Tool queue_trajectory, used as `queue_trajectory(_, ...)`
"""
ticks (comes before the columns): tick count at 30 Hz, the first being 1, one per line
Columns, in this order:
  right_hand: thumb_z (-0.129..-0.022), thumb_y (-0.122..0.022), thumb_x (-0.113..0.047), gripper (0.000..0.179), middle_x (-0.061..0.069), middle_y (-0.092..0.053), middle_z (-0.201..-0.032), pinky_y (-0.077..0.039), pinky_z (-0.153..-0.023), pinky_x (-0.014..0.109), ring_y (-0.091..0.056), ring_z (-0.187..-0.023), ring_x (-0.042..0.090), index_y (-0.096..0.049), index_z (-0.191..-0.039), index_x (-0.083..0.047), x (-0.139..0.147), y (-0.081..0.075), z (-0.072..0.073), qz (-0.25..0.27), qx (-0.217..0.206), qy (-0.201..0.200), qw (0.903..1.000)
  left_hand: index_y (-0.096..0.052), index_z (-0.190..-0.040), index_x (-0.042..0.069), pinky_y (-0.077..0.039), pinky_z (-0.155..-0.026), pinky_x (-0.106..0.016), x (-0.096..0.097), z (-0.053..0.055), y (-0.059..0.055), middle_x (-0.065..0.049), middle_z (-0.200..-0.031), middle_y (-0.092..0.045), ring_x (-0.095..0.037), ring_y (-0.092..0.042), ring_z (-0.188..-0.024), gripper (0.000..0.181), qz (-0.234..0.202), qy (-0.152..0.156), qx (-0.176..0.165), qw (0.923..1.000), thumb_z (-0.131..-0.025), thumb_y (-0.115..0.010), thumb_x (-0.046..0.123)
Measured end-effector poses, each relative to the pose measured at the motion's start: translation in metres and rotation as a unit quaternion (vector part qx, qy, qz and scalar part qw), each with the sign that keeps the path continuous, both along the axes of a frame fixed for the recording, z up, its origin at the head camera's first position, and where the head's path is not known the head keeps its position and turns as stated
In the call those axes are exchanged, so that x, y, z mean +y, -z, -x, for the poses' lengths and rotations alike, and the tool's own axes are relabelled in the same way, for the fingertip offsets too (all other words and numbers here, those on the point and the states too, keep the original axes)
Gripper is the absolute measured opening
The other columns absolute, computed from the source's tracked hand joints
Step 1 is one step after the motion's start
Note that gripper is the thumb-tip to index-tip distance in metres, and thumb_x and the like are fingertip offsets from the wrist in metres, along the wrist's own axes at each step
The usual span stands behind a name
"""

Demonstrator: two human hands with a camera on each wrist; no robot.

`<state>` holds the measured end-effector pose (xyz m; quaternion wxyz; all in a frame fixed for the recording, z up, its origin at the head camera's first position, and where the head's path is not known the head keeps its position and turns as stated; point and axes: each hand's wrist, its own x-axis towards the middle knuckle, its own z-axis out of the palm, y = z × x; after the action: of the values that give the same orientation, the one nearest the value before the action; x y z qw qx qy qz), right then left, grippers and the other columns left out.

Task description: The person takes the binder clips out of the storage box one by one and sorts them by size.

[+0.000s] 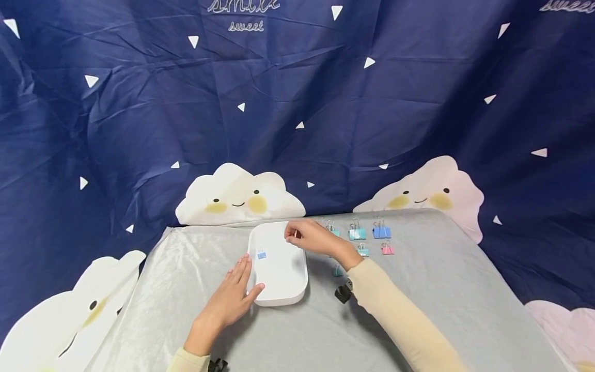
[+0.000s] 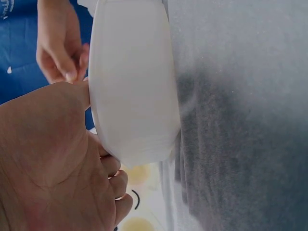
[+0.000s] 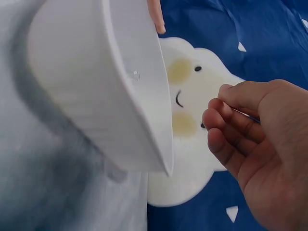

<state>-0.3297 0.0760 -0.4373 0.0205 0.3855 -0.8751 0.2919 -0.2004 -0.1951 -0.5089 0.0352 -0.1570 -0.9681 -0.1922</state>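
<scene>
A white tray (image 1: 279, 281) with rounded corners lies on the grey cloth, and one small blue binder clip (image 1: 262, 255) sits inside it at the left. My left hand (image 1: 232, 292) rests along the tray's left side, fingers extended, thumb at the near left corner. In the left wrist view its palm (image 2: 53, 159) faces the tray wall. Over the tray's far right part is my right hand (image 1: 310, 235), fingers curled and thumb tip brought to the index finger. In the right wrist view no clip shows at those fingertips (image 3: 216, 118); I cannot tell whether they hide one.
Right of the tray, several binder clips lie spread out: a teal clip (image 1: 357, 233), a blue clip (image 1: 382, 232), a pink clip (image 1: 388, 249) and smaller teal clips (image 1: 338, 270). My right forearm (image 1: 395, 305) passes over this side. A dark blue curtain (image 1: 279, 77) hangs behind.
</scene>
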Motion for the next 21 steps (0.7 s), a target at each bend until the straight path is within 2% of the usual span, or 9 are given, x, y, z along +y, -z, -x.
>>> queue_trajectory(8,-0.100,-0.069,-0.009,0.006,0.000,-0.076,-0.097,-0.057,-0.078,0.023,-0.066,-0.085,0.008,-0.074,-0.099,-0.012,-0.042,0.000,0.010,-0.022,-0.006,-0.036,0.9991,-0.026,-0.165,-0.007,-0.025,-0.133,-0.061,0.000,0.001,-0.001,-0.023,-0.176,-0.022,-0.042,-0.024,-0.163,0.085,0.006,0.002,-0.006,1.0000,-0.110,-0.052,0.052)
queue_trajectory(14,-0.102,-0.068,-0.011,0.007,-0.001,-0.076,-0.096,-0.057,-0.081,0.023,-0.068,-0.088,0.009,-0.074,-0.099,-0.012,-0.064,0.005,0.016,-0.050,-0.008,-0.043,0.9978,-0.026,-0.165,-0.007,-0.025,-0.133,-0.060,0.001,0.001,-0.002,-0.023,-0.176,-0.023,-0.041,-0.023,-0.164,0.084,0.005,0.003,-0.003,1.0000,-0.110,-0.051,0.051)
queue_trajectory(21,-0.102,-0.068,-0.008,0.008,0.004,-0.077,-0.102,-0.058,-0.085,0.027,-0.071,-0.094,0.015,-0.075,-0.102,-0.009,-0.079,0.011,0.019,-0.081,-0.025,-0.042,0.9955,-0.026,-0.165,-0.008,-0.025,-0.133,-0.061,0.000,0.001,-0.001,-0.024,-0.176,-0.023,-0.042,-0.023,-0.164,0.084,0.006,0.004,-0.006,1.0000,-0.110,-0.051,0.051)
